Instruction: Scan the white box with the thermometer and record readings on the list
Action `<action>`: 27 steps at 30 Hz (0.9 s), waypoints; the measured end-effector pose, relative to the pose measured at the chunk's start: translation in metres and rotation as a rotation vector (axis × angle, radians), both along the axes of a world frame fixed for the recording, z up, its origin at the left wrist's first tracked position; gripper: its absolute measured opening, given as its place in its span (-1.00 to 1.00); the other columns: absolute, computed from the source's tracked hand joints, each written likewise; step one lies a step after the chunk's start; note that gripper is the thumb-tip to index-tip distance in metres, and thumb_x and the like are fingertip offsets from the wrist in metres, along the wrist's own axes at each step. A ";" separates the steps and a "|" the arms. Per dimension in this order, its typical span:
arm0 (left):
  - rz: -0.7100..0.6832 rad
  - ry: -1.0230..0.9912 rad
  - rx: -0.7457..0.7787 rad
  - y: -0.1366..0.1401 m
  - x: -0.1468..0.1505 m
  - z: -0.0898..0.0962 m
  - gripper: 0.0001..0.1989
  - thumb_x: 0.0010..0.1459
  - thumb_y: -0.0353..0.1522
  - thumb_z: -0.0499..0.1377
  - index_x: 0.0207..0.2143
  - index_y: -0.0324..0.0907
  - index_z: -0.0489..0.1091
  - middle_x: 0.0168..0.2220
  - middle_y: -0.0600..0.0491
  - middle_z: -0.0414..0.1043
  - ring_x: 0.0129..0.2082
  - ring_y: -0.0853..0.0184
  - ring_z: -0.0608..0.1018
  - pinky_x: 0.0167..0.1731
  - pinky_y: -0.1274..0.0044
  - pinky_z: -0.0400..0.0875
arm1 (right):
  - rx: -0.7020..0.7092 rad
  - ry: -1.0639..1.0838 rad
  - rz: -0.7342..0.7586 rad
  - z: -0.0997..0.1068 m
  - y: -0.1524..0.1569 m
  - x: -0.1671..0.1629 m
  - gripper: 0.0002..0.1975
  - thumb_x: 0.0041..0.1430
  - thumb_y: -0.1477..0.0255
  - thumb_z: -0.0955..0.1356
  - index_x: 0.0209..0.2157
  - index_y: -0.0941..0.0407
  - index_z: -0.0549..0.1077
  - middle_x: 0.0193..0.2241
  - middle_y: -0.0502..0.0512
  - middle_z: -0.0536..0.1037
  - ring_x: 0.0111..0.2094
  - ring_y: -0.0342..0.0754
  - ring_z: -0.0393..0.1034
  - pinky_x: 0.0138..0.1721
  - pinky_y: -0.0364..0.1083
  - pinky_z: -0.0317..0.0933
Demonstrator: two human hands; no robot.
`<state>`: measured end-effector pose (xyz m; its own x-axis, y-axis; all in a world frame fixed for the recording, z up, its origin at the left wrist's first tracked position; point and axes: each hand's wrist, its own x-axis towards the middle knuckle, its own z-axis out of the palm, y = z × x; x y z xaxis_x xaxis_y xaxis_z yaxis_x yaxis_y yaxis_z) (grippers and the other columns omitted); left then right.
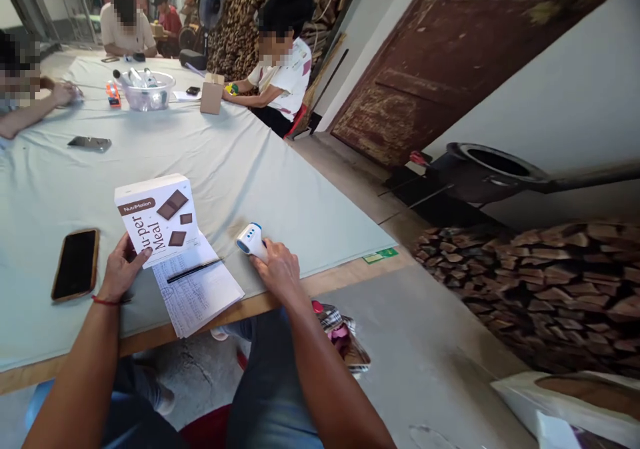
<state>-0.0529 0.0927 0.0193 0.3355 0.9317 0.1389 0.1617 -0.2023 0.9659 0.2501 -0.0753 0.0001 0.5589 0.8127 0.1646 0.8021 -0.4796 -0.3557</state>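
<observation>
My left hand (123,266) grips the lower left corner of a white box (156,217) printed with brown chocolate squares, its thumb lying across the front. The box stands tilted on the table. Closed round the handle of a white and blue infrared thermometer (251,239) is my right hand (278,266), near the table's front edge. Between my hands lie handwritten paper sheets (195,302), partly behind the box, with a black pen (194,270) across them. A phone in a brown case (76,265) rests left of my left hand.
Farther along the cloth-covered table (310,209) are a dark glossy phone (90,143), a clear plastic basin (148,99) of objects and a brown cardboard box (212,95). Several people sit around it. Stacked firewood (545,282) and a dark pot (493,169) stand to the right.
</observation>
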 end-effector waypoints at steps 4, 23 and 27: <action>-0.014 -0.003 0.015 -0.002 0.000 -0.004 -0.22 -0.08 0.01 0.37 0.09 -0.26 0.35 -0.03 -0.18 0.55 -0.07 0.09 0.58 -0.02 0.29 0.47 | 0.127 -0.128 0.015 -0.007 -0.002 -0.011 -0.54 0.23 0.37 0.36 0.14 0.18 0.39 -0.05 0.34 0.46 -0.01 0.19 0.30 -0.02 0.10 0.12; -0.059 -0.059 0.068 -0.011 0.009 -0.021 -0.21 -0.06 -0.03 0.39 0.17 -0.19 0.34 -0.05 -0.11 0.56 -0.12 0.13 0.61 -0.08 0.34 0.48 | 0.502 0.762 0.379 -0.005 -0.043 -0.067 -0.89 0.22 0.34 0.34 -0.36 0.07 0.38 -0.56 -0.09 0.44 -0.58 -0.15 0.31 -0.49 -0.13 0.23; -0.066 -0.071 0.088 -0.012 0.010 -0.021 -0.18 -0.08 -0.01 0.39 0.17 -0.20 0.34 -0.06 -0.10 0.56 -0.13 0.13 0.60 -0.10 0.37 0.48 | 0.536 0.865 0.299 -0.019 -0.057 -0.097 -0.94 0.07 0.41 0.37 -0.44 0.08 0.41 -0.55 -0.07 0.46 -0.55 -0.15 0.34 -0.50 -0.14 0.24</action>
<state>-0.0431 0.0809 -0.0017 0.3818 0.8911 0.2453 0.0769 -0.2951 0.9524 0.1533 -0.1326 -0.0193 0.4464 0.8757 0.1838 0.2339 0.0841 -0.9686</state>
